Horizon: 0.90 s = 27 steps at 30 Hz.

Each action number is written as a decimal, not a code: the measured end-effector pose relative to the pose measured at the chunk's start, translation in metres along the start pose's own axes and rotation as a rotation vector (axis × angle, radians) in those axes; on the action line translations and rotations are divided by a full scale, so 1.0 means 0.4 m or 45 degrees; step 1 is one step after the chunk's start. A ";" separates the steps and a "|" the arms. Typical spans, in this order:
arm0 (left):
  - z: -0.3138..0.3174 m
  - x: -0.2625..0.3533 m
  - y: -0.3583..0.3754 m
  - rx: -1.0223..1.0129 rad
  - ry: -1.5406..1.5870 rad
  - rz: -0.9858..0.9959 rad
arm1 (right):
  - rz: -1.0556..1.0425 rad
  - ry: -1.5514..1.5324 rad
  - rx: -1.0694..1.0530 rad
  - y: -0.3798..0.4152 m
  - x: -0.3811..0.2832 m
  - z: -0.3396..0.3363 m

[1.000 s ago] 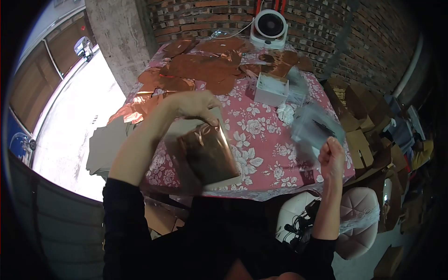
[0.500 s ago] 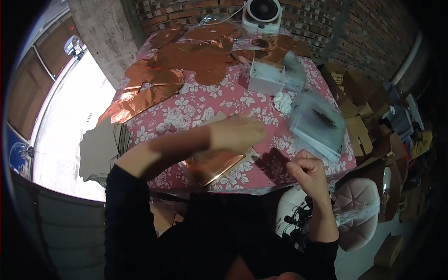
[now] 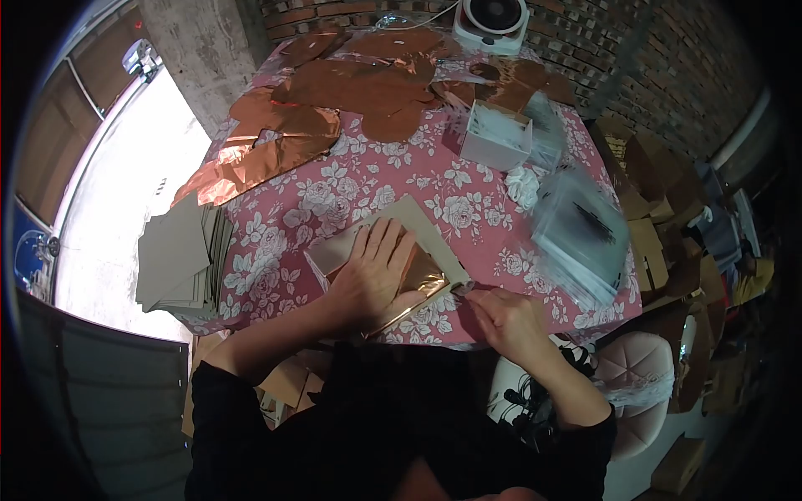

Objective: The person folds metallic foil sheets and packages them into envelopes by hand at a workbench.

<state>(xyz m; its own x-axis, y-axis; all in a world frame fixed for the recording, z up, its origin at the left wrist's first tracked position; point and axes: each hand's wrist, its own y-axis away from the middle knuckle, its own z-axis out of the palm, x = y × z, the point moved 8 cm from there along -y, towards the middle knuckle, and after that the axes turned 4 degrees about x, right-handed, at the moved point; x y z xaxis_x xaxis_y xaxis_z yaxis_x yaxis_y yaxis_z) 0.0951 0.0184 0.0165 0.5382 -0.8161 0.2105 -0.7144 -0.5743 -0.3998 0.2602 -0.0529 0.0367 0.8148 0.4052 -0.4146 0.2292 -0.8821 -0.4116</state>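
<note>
My left hand (image 3: 376, 271) lies flat with its fingers spread on a folded copper-coloured foil piece (image 3: 423, 280), which rests on a grey cardboard sheet (image 3: 418, 221). At the sheet's right corner is my right hand (image 3: 505, 317), its fingers pinched together by the corner. What those fingertips hold, if anything, is too small to make out. Under both hands spreads a pink flowered tablecloth (image 3: 317, 200).
Grey cardboard sheets (image 3: 175, 255) are stacked at the left. Copper foil shapes (image 3: 334, 88) cover the far side. Rightward are a white box (image 3: 497, 138), crumpled white material (image 3: 522, 186) and clear plastic bags (image 3: 581, 225). A fan (image 3: 491, 25) stands behind; a chair (image 3: 631, 367) is right.
My left hand has come down onto the foil, moving left and toward me. My right hand has moved left to the cardboard's corner. The view has shifted slightly.
</note>
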 end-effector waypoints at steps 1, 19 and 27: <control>0.003 -0.002 0.001 0.004 0.003 -0.001 | -0.052 0.079 -0.025 -0.004 -0.005 0.012; 0.025 -0.002 0.001 -0.159 -0.068 -0.032 | -0.052 0.325 -0.242 -0.008 0.005 0.081; 0.030 -0.007 0.003 -0.167 -0.060 -0.037 | -0.108 0.205 -0.131 -0.028 0.013 0.066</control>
<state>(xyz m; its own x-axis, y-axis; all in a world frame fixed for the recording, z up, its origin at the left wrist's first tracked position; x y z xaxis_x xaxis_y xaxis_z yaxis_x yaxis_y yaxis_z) 0.0980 0.0207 0.0048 0.5776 -0.7970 0.1767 -0.7491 -0.6035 -0.2733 0.2477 -0.0347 0.0177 0.8630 0.4427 -0.2435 0.3469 -0.8696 -0.3513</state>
